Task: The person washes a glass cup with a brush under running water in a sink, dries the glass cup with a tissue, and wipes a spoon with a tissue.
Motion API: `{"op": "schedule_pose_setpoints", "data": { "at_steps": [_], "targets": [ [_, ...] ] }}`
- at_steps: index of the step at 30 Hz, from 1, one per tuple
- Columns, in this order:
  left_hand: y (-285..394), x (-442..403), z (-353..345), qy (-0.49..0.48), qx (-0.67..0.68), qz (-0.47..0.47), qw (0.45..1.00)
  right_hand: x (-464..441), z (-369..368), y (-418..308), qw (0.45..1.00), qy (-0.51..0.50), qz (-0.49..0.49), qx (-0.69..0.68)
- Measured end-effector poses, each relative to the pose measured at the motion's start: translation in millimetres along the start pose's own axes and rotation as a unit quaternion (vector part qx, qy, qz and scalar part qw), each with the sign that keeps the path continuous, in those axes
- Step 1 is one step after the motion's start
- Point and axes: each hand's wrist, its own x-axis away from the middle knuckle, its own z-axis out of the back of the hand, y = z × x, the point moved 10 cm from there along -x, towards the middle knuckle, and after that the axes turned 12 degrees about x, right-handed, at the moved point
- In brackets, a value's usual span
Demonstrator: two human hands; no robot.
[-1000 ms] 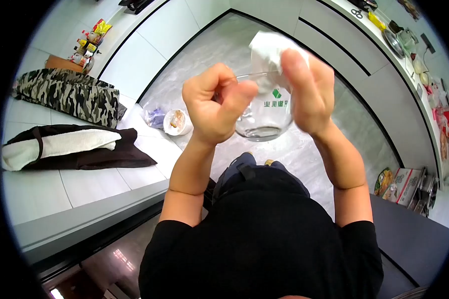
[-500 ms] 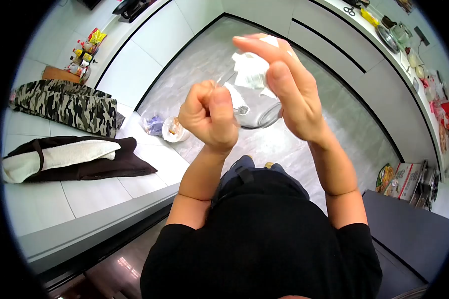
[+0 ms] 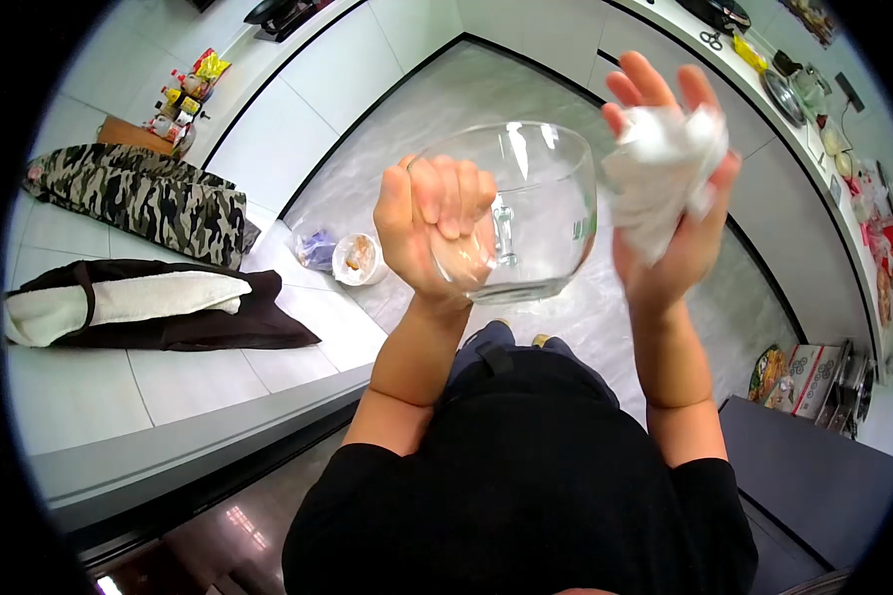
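Observation:
My left hand (image 3: 437,223) is closed in a fist at the left side of a clear glass jug (image 3: 551,268), holding it up in front of me. The jug is wide and see-through, with small green print on its right side. How the fingers grip it is partly lost in the glass. To the right of the jug and apart from it, my right hand (image 3: 700,233) holds a crumpled white tissue (image 3: 660,174) against the palm and thumb. Its other fingers stick up behind the tissue, which is slightly blurred.
A white tub (image 3: 358,260) with brown scraps stands on the left counter beside a purple-blue plastic bag (image 3: 316,250). Nearby lie camouflage cloth (image 3: 149,203) and a dark apron (image 3: 258,322) with a white towel (image 3: 159,305). Bottles (image 3: 179,104) stand farther back; scissors (image 3: 710,40) lie on the far-right counter.
My right hand has moved right, away from the jug, with the tissue, which was at the glass before. The jug has turned and now shows its full side.

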Motion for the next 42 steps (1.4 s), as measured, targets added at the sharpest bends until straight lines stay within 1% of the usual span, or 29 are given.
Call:
{"op": "schedule_pose_setpoints", "data": {
  "at_steps": [1,2,3,5,6,7,8,10,13,15,16,18,20,21,23,25,27,28,29,30,32,33,35,36,37,38,39,41,42],
  "targets": [
    [-1.1,1.0,3.2,0.018,0.004,-0.003,1.0,15.2,-30.3,-9.7,0.985,-0.128,0.081,0.084],
    [-2.5,2.7,5.5,0.04,-0.005,-0.003,0.999,34.3,-46.3,-21.9,0.928,-0.126,0.239,0.255],
    [-4.1,4.8,6.3,0.061,-0.014,-0.003,0.998,31.1,-43.7,-17.6,0.944,-0.115,0.201,0.236],
    [-9.6,6.4,13.3,0.089,-0.008,0.006,0.996,16.5,-40.1,-3.7,0.977,-0.117,0.072,0.161],
    [-10.2,7.2,14.4,0.073,-0.015,0.005,0.997,12.0,-41.3,9.5,0.986,-0.127,-0.025,0.103],
    [-11.0,6.5,15.8,0.055,-0.022,0.005,0.998,3.6,-38.3,21.3,0.991,-0.098,-0.067,0.062],
    [-11.5,6.5,14.7,0.037,-0.029,0.004,0.999,1.8,-30.6,37.9,0.974,-0.132,-0.143,0.113],
    [-18.3,6.3,15.0,0.038,-0.033,0.037,0.998,-0.4,-28.4,56.6,0.97,-0.144,-0.191,0.05],
    [-28.9,2.9,20.8,0.021,-0.011,0.085,0.996,-13.4,-22.3,55.4,0.967,-0.154,-0.179,0.099],
    [-3.0,-6.5,18.2,0.057,-0.249,-0.035,0.966,-19.3,-24.1,42.0,0.962,-0.159,-0.129,0.182],
    [-1.9,-7.0,13.3,0.055,-0.287,-0.031,0.956,-21.3,-24.8,36.9,0.956,-0.16,-0.103,0.223],
    [0.4,-7.8,3.7,0.049,-0.362,-0.023,0.93,-13.0,-44.1,24.6,0.926,-0.209,0.025,0.314],
    [-5.3,-7.1,8.8,-0.009,-0.357,0.048,0.933,-11.6,-50.7,27.3,0.933,-0.23,-0.016,0.276],
    [-5.2,-8.8,10.1,0.012,-0.351,0.035,0.936,-16.3,-44.7,36.1,0.951,-0.208,-0.058,0.22],
    [-12.3,-9.7,37.9,0.091,-0.226,0.088,0.966,-25.7,-31.8,58.8,0.97,-0.165,-0.142,0.106],
    [-16.5,-9.6,52.0,0.164,-0.13,0.119,0.971,-32.5,-15.1,45.9,0.982,-0.075,-0.085,0.151],
    [-9.4,-14.7,52.2,0.165,-0.098,0.1,0.976,-27.4,-9.1,25.7,0.981,-0.021,0.002,0.194],
    [-5.8,-14.4,52.8,0.168,-0.082,0.092,0.978,-11.9,-29.1,6.8,0.946,-0.06,0.109,0.301],
    [-3.4,-13.0,55.1,0.185,-0.082,0.088,0.975,9.5,-55.0,-7.5,0.887,-0.094,0.214,0.399],
    [-2.7,-11.1,55.5,0.203,-0.082,0.086,0.972,29.8,-80.2,-13.8,0.805,-0.125,0.313,0.488],
    [2.5,-7.9,54.5,0.271,-0.098,0.047,0.956,34.3,-85.2,-15.2,0.811,-0.088,0.341,0.467],
    [7.2,-3.4,49.5,0.325,-0.115,0.01,0.939,40.7,-94.4,-16.6,0.778,-0.085,0.378,0.495],
    [0.1,-9.1,64.8,0.335,-0.04,0.069,0.939,70.1,-121.1,-5.7,0.727,-0.147,0.442,0.504],
    [-13.6,-19.1,77.8,0.285,0.052,0.162,0.943,92.1,-130.9,2.2,0.749,-0.207,0.477,0.411],
    [-15.0,-30.7,78.2,0.239,0.094,0.165,0.952,109.3,-144.3,8.5,0.75,-0.314,0.486,0.32],
    [-13.3,-43.4,74.9,0.188,0.134,0.166,0.959,125.6,-146.1,10.0,0.753,-0.358,0.491,0.252],
    [-4.9,-55.9,68.0,0.12,0.152,0.168,0.967,124.5,-142.9,3.8,0.775,-0.382,0.459,0.206],
    [18.1,-71.0,53.4,-0.013,0.184,0.163,0.969,98.2,-119.3,-20.8,0.806,-0.252,0.486,0.224],
    [28.2,-74.0,58.7,0.022,0.159,0.126,0.979,78.8,-106.1,-21.0,0.841,-0.202,0.444,0.234]
  ]
}}
